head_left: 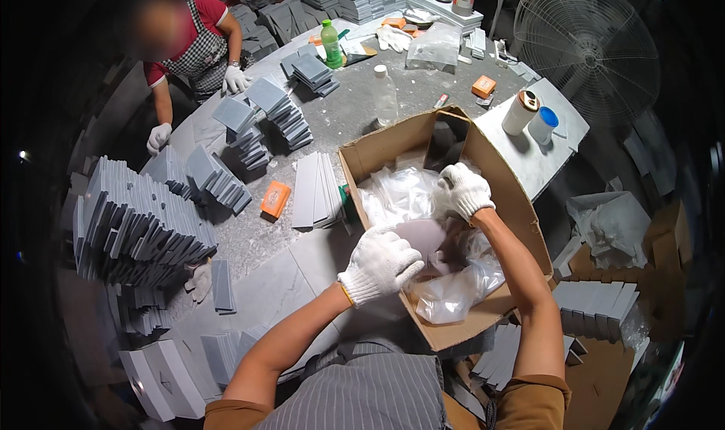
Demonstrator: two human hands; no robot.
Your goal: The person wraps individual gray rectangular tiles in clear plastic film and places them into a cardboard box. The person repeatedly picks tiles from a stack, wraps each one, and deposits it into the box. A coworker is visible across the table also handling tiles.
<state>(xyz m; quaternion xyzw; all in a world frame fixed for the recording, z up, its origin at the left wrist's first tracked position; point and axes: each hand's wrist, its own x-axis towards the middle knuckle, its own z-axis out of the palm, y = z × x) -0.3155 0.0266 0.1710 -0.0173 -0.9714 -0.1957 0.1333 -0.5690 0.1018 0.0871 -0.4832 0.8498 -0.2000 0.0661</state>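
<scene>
An open cardboard box [538,237] stands before me with crumpled clear plastic bags [396,192] inside. My left hand [381,264], in a white knit glove, is closed at the box's near left side. Its fingers curl next to a smooth pinkish-grey piece [423,236]; what they grip, if anything, is hidden. My right hand [464,188], gloved alike, is closed over the bags inside the box. Whatever it may hold cannot be made out. Another bunch of clear plastic [453,294] lies at the box's near end.
Stacks of grey tiles [143,218] fill the table's left. An orange small box [275,200] and pale strips [316,192] lie beside the carton. Behind it stands a clear bottle [384,98]. Across the table works a gloved person [198,49]. A large fan [589,52] stands at right.
</scene>
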